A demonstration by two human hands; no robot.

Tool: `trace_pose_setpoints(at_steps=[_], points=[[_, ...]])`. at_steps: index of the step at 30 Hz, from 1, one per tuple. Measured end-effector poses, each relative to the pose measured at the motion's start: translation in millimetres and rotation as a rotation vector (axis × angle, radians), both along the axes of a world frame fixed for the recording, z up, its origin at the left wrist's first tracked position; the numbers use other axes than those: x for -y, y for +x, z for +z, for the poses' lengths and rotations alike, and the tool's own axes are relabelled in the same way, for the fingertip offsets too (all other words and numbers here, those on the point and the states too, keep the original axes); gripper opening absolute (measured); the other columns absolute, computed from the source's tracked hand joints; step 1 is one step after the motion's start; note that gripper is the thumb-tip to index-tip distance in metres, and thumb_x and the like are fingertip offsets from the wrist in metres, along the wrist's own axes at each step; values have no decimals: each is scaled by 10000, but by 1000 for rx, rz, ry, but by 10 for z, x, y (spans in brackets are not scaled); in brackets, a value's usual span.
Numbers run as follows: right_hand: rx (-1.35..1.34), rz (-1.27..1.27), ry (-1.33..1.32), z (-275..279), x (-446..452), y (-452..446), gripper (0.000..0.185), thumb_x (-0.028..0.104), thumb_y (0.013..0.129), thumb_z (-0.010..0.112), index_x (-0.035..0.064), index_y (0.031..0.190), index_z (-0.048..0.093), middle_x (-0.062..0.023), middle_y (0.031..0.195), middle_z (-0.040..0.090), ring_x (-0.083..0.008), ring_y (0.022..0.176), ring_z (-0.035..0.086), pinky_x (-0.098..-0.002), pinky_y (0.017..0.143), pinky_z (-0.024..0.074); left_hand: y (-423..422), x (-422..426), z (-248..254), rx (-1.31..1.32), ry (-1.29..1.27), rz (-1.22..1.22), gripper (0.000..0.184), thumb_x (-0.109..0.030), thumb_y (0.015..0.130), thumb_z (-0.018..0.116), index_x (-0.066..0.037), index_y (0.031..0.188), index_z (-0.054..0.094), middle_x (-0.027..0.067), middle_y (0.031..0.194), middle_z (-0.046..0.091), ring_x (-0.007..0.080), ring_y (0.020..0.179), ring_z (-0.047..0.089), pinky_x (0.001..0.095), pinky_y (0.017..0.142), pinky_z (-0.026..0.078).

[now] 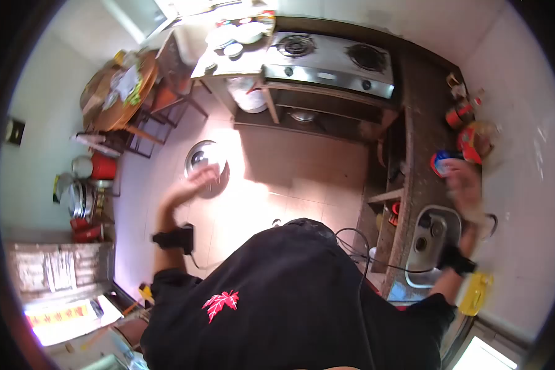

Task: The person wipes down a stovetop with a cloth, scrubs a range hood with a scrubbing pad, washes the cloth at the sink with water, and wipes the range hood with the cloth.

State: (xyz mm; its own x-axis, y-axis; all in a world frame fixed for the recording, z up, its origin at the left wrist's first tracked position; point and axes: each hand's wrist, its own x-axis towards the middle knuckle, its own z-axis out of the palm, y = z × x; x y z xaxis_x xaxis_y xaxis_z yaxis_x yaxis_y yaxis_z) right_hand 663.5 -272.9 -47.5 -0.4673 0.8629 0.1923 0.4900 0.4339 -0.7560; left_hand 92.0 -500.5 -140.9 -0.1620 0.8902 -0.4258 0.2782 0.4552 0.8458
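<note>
My left hand (200, 180) is stretched out to the left, with its fingers spread and nothing visible in them. From this view it overlaps the near edge of a round, shiny metal vessel (198, 152) on the tiled floor. My right hand (464, 185) reaches over the counter on the right and is smeared by motion. Close to its fingers sits a blue and red package (441, 163). Whether the fingers touch or grip that package, I cannot tell. Below my right wrist a metal sink (420, 243) is set into the counter.
A two-burner gas stove (330, 61) stands ahead, beside a white-topped table with bowls (246, 32). Bottles and a red-yellow bag (475, 142) line the right wall. A wooden table (108, 114) and chair (166, 92) stand left. A cable (367, 271) runs across my body.
</note>
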Motion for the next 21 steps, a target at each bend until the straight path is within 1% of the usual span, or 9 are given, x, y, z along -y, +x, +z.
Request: trace_pose_setpoints(at_steps=[1, 2, 4, 5, 7, 9, 12, 17, 21], points=[[-33, 13, 101, 342, -55, 56, 238, 223, 924, 558, 40, 1057, 630, -55, 990, 608, -130, 891, 556, -277, 828, 434, -88, -31, 648, -71, 237, -131, 411, -321, 953, 554, -87, 1289, 521, 35, 1113, 612, 144, 1018, 563, 313, 903, 451], [-33, 41, 108, 722, -47, 191, 238, 223, 924, 558, 40, 1057, 630, -55, 990, 608, -130, 891, 556, -277, 828, 434, -61, 10, 1303, -325, 443, -263, 357, -243, 974, 513, -55, 1277, 518, 74, 1155, 595, 166, 1036, 561, 321, 914, 450], [-114, -88, 670, 1515, 114, 405, 645, 568, 805, 508, -4, 1100, 557, -116, 1051, 542, -221, 972, 504, -343, 822, 411, 39, 303, 2413, -586, 568, -313, 337, -189, 999, 411, -40, 1289, 495, 67, 1189, 578, 186, 1084, 548, 306, 980, 389], [-325, 167, 952, 2047, 472, -334, 588, 492, 916, 507, -62, 1111, 484, -211, 978, 531, -340, 790, 527, -462, 718, 436, 108, 454, 2857, -769, 649, -405, 338, -192, 998, 412, -39, 1288, 495, 68, 1188, 578, 186, 1082, 548, 306, 976, 392], [-429, 463, 1186, 2416, 1021, -973, 588, 495, 912, 507, -56, 1115, 483, -206, 986, 529, -332, 794, 525, -454, 716, 434, 146, 706, 3234, -1043, 801, -648, 340, -197, 997, 414, -37, 1287, 494, 71, 1186, 577, 185, 1076, 548, 307, 966, 397], [-463, 684, 1248, 2396, 1425, -1562, 588, 499, 909, 506, -49, 1119, 481, -201, 994, 526, -324, 797, 522, -446, 713, 433, 164, 761, 3328, -1176, 890, -891, 342, -202, 997, 416, -35, 1285, 493, 73, 1184, 576, 185, 1070, 548, 308, 957, 402], [-466, 813, 1237, 2167, 1677, -2167, 588, 504, 903, 504, -40, 1124, 480, -193, 1005, 523, -312, 802, 518, -433, 710, 430, 72, 806, 3242, -1231, 959, -1098, 346, -209, 996, 419, -31, 1283, 491, 77, 1181, 575, 184, 1061, 548, 310, 943, 409], [-487, 808, 1212, 2040, 1610, -2681, 588, 513, 894, 502, -24, 1133, 476, -180, 1025, 517, -292, 810, 512, -412, 704, 425, -224, 677, 3061, -1222, 997, -1170, 352, -221, 994, 424, -25, 1279, 489, 84, 1177, 573, 183, 1046, 548, 313, 919, 421], [-491, 806, 1262, 1871, 1404, -2827, 589, 520, 887, 500, -11, 1140, 474, -169, 1041, 512, -276, 817, 507, -395, 700, 422, -417, 482, 2875, -1249, 1003, -1148, 358, -231, 992, 428, -20, 1276, 487, 89, 1173, 572, 181, 1034, 548, 315, 900, 431]])
